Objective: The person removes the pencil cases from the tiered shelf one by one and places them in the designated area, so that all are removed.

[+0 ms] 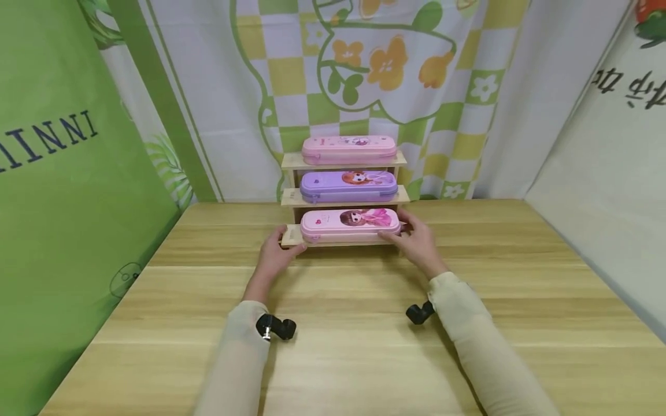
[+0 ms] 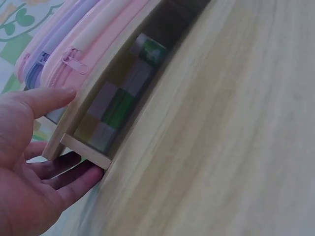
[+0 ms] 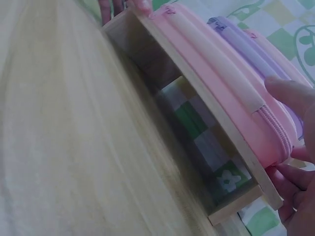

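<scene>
A three-step wooden rack (image 1: 291, 197) stands on the table with a zipped pencil case lying on each step. On the bottom step is a pink pencil case (image 1: 328, 226) with a doll picture on its lid. My right hand (image 1: 420, 241) holds this case at its right end, thumb at the front and fingers behind. The left hand (image 1: 274, 254) grips the left end of the bottom step. In the left wrist view its thumb (image 2: 56, 98) lies at the board's front edge, near the case's zipper pull (image 2: 74, 63), and the other fingers reach round the end support.
A purple pencil case (image 1: 338, 186) lies on the middle step and another pink pencil case (image 1: 348, 149) on the top one. A patterned curtain (image 1: 291, 75) hangs right behind the rack. Cloth panels (image 1: 78, 231) flank the wooden table (image 1: 343, 346).
</scene>
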Motion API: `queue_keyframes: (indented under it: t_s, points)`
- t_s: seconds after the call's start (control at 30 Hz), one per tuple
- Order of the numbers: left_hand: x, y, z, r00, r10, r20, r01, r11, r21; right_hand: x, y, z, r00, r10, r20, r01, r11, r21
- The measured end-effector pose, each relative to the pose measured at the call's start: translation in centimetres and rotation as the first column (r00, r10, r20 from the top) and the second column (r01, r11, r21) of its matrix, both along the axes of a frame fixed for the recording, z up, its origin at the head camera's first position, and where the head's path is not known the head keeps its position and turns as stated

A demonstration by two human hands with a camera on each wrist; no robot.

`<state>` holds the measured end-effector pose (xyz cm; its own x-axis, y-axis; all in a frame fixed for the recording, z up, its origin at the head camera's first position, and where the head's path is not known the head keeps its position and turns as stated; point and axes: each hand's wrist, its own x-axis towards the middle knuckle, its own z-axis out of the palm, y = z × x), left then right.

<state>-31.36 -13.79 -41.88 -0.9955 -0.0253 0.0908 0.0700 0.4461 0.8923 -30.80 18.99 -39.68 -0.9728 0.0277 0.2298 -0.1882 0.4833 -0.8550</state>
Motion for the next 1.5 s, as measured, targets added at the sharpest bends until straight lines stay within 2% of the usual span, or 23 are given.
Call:
queue_keyframes:
  t_s: [0.13, 0.4, 0.67, 0.83, 1.13, 1.37, 1.5]
  points:
    - [-0.2, -0.2, -0.2, 1.000, 0.008, 0.021, -0.009, 1.000, 0.026, -0.1, -0.3, 0.0, 1.000, 0.005, 0.023, -0.004, 0.999, -0.034]
    - [-0.6, -0.8, 0.1, 0.997, -0.041, 0.061, 0.033, 0.992, 0.125, -0.6, -0.3, -0.1, 0.999, 0.039, 0.032, -0.036, 0.997, -0.070]
    - [-0.6, -0.7, 0.3, 0.997, -0.041, 0.065, 0.029, 0.984, 0.177, -0.7, -0.2, 0.2, 0.996, 0.089, -0.015, -0.089, 0.996, -0.018]
    - [-0.6, -0.7, 0.3, 0.997, -0.035, 0.066, 0.024, 0.987, 0.158, -0.6, -0.3, 0.5, 0.994, 0.113, -0.008, -0.113, 0.994, 0.001]
    - [-0.4, -0.5, 0.4, 0.996, -0.025, 0.082, 0.014, 0.991, 0.132, -0.4, 0.3, 0.5, 0.994, 0.111, -0.001, -0.111, 0.993, -0.032]
    - [-0.5, 0.1, 0.2, 0.996, -0.036, 0.082, 0.021, 0.985, 0.174, 0.3, 1.7, 0.5, 0.993, 0.113, 0.021, -0.112, 0.992, -0.051]
    - [-0.3, 0.1, 0.0, 0.995, -0.021, 0.097, 0.005, 0.986, 0.167, 0.8, 2.4, 0.4, 0.993, 0.110, 0.041, -0.108, 0.993, -0.039]
